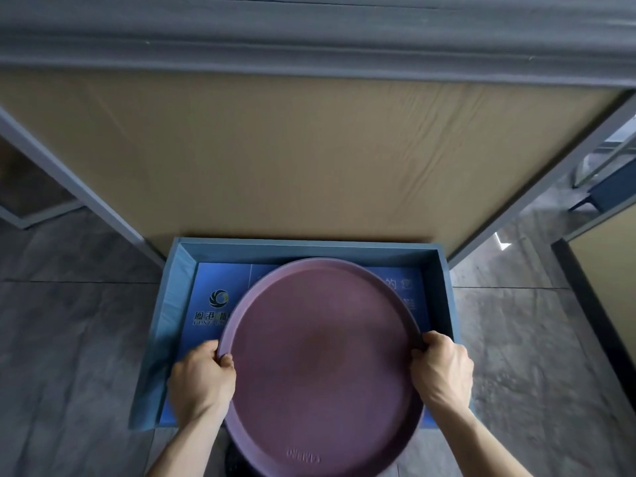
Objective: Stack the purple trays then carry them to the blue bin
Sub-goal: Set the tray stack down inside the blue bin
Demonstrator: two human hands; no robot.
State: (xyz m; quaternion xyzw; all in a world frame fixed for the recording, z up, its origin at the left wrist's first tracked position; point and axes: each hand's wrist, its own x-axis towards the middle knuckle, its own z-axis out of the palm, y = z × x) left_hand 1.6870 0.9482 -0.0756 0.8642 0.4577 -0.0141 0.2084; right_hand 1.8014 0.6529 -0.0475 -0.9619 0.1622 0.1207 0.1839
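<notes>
The purple tray (323,366) covers most of the blue bin (309,245), leaving open floor only in the far left corner and a thin strip far right. Bin walls close both sides; a tan panel (292,160) blocks beyond.

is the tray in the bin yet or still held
Held. Both hands, left and right, clutch the tray rim above the bin; its near edge overhangs the bin's front.

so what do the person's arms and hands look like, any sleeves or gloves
Both are bare: the left hand and right hand wear no gloves, rings or watch that show, and both forearms are uncovered down to the bottom edge of the head view, with no sleeve in sight.
</notes>
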